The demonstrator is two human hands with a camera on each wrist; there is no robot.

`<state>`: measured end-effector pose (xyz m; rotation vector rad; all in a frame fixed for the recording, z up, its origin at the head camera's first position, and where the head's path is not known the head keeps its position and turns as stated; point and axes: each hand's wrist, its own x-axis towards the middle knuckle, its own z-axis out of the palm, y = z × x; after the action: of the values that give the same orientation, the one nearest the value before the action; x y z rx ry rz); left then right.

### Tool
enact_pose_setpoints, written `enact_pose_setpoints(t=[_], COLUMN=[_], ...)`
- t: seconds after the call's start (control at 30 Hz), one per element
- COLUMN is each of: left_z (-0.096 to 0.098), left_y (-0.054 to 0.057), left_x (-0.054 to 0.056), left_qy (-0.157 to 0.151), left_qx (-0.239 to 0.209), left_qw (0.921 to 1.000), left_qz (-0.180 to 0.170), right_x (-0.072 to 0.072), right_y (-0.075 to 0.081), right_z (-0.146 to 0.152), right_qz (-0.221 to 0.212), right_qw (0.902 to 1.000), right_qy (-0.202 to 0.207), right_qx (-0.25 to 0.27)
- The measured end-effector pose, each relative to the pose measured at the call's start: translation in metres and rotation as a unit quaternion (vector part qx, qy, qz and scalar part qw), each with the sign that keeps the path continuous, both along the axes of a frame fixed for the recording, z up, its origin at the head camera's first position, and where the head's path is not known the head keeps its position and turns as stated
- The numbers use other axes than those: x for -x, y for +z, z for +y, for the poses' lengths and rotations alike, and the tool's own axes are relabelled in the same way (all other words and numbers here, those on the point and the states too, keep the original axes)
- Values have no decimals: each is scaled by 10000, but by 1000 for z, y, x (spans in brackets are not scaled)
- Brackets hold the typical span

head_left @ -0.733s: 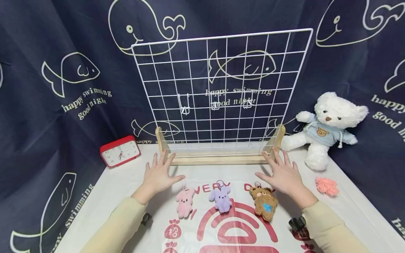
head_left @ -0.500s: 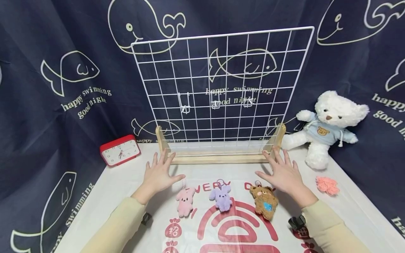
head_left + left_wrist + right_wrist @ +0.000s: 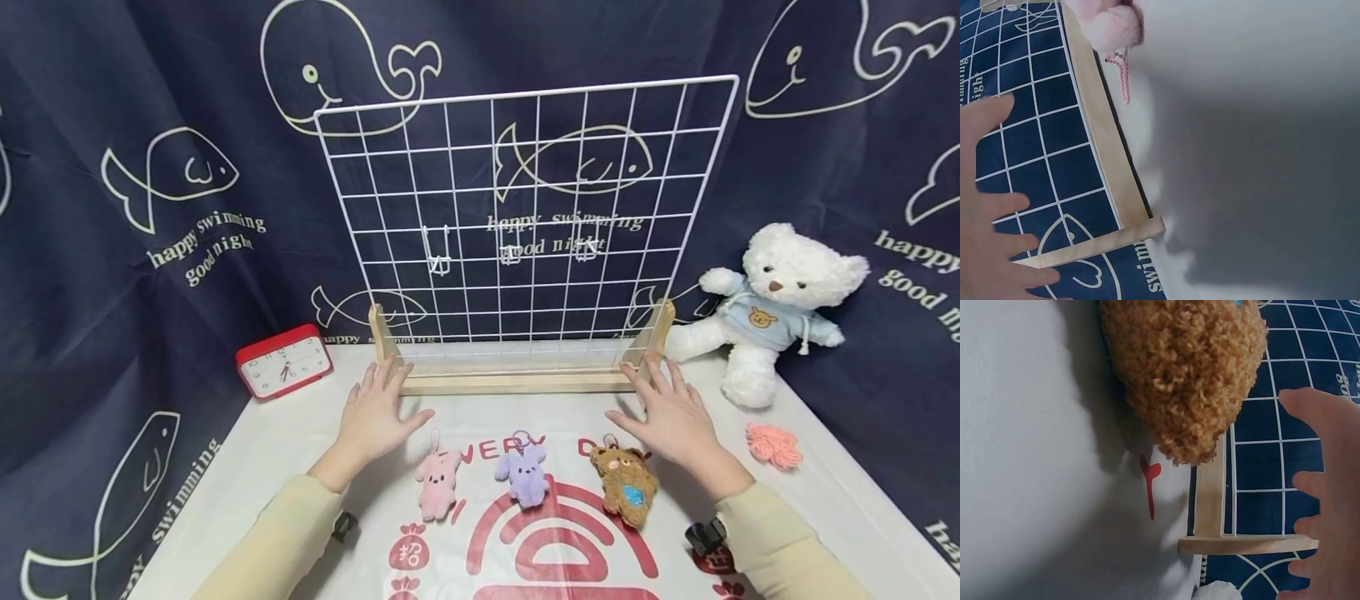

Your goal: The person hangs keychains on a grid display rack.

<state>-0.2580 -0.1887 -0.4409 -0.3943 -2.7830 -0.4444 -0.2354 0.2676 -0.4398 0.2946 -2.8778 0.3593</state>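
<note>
My left hand [image 3: 372,421], fingers spread, is over the white table by the left end of the rack's wooden base [image 3: 517,382]. The right hand [image 3: 670,422] is spread the same way near the base's right end. Neither holds anything. Between them lie three plush keychains: a pink one [image 3: 437,486] nearest my left thumb, a purple one [image 3: 527,477] in the middle, and a brown bear [image 3: 626,487] beside my right hand. The right wrist view shows the bear's curly fur [image 3: 1185,369] close up; the left wrist view catches the pink keychain's beaded loop [image 3: 1125,81].
An upright white wire grid [image 3: 555,167] carries three white hooks [image 3: 438,254] in a row. A red clock [image 3: 285,362] stands at left. A white teddy bear [image 3: 772,308] in a blue hoodie sits at right, near a coral yarn-like bundle [image 3: 774,446]. Dark printed cloth [image 3: 187,75] hangs behind.
The head view has tilted slightly, so the rack and toys appear a little lower. Both hands stay spread in nearly the same places, and the keychains have not moved.
</note>
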Motion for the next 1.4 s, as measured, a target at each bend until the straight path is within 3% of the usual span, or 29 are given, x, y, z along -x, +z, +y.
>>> enact_pose_setpoints(t=[0.2,0.37,0.6,0.83,0.93,1.1,1.4], left_z=[-3,-7,-13,-17,-17,-17,-16], left_y=[-2,0,2,-2,-4,-8,-15], left_x=[0,3,13,21,25,31,38], left_qy=[88,458,816,757,812,964,885], left_qx=[-1099,-1654,-2221,-2782,-3133,-3740,-4193], left_qw=[9902,9791,9688,9568,9462,9200,9005], left_qz=[851,1088,731,383,-3,-666,-735], right_x=[-1,-1,1,1,2,5,12], right_y=[-5,-7,-7,-12,-15,-18,-31], right_z=[0,-1,-3,0,2,4,6], right_qz=[779,1083,945,415,257,70,-764], right_qw=[9958,9896,9805,9768,9754,9729,9663], right_qy=[286,633,1305,1470,1491,1492,1411], right_qx=[380,710,1129,1500,1604,1768,2014])
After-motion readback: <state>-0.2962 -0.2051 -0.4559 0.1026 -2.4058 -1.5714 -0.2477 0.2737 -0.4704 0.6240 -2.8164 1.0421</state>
